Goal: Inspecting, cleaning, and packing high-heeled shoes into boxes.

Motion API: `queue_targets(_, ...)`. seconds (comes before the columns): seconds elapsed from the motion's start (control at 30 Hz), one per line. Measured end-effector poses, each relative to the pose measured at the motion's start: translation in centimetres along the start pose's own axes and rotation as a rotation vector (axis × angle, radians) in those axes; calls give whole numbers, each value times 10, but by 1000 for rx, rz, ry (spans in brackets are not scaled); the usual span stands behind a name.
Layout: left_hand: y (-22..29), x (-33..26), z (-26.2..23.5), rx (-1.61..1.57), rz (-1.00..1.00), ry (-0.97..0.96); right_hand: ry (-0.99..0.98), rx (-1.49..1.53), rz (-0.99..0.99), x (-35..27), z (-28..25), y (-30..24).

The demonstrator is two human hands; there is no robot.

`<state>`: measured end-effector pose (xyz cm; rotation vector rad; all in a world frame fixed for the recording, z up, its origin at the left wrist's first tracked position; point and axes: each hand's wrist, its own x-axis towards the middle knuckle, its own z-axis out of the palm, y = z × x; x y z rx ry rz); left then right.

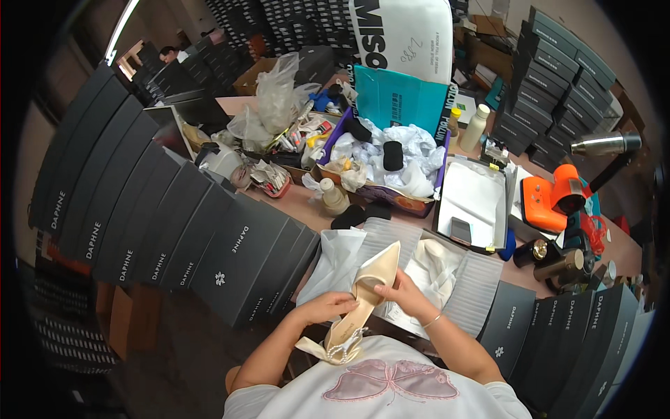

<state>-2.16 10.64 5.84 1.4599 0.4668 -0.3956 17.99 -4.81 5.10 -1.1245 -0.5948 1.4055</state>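
Note:
Over the front edge of the table I hold a cream pointed-toe shoe, its toe aimed away from me. A strap with pearl-like beads and a pale ribbon hangs at its heel end, close to my shirt. My left hand grips the left edge near the middle of the sole. On the other side, my right hand is closed on the shoe, the thumb at its opening. Just beyond my hands lies an open shoe box lined with translucent ribbed wrapping. Inside, another pale shoe rests among white paper.
Dark shoe boxes stand stacked at my left, more boxes at my right. Further back are a purple-edged carton of crumpled plastic, a tray with a phone, an orange device and bottles.

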Motion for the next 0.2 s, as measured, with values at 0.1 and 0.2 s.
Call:
queue_targets(0.1,18,-16,-6,-35,235,298,54,289,101,-21,45,16)
queue_targets(0.2,28,-15,-4,156,178,-23,-78,332,192,-28,71,40)
